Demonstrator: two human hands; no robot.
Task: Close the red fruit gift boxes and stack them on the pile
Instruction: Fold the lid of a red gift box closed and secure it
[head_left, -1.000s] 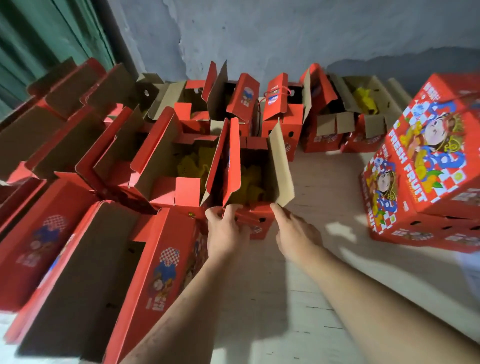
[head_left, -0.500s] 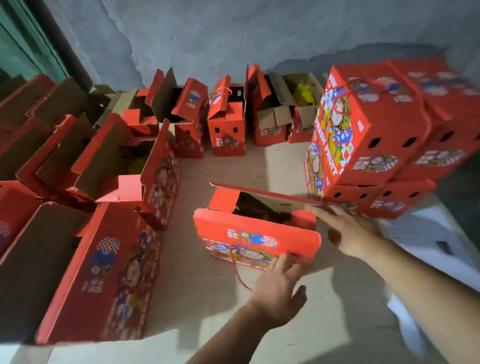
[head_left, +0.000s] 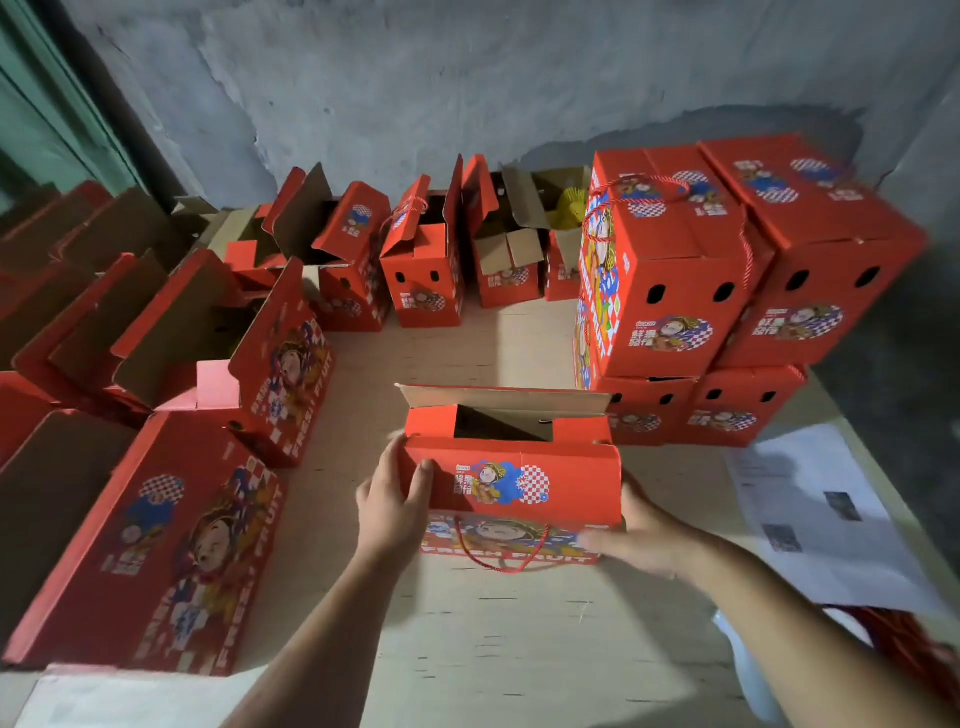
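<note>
You had the red gift box (head_left: 511, 480) standing on the pale floor (head_left: 467, 649) directly in front of you, just beside the foot of the pile (head_left: 727, 291) of closed boxes, which rose behind it and to its right. That spot looked chosen so the lift onto the pile would be short once the lid was shut.

Your left hand (head_left: 392, 501) clamped the box's left end, thumb on the printed front flap and fingers wrapped round the corner, apparently to steady the box and press that flap inward. Your right hand (head_left: 636, 530) sat at the box's lower right corner, blurred; its fingers seemed to lie against the cardboard, but I cannot tell whether they were curled onto it or flat.

The box was only half closed. Its far flap (head_left: 501, 397) stood up showing brown card, the dark inside showed through the gap, and the red cord handle (head_left: 498, 556) hung loose down the front. I judged the closing step to be under way, with the far flap yet to come down and lock.

To the left of your box, a row of open boxes (head_left: 244, 343) waited with lids raised, and more stood against the wall (head_left: 467, 78) behind it, so much of the job remained.
</note>
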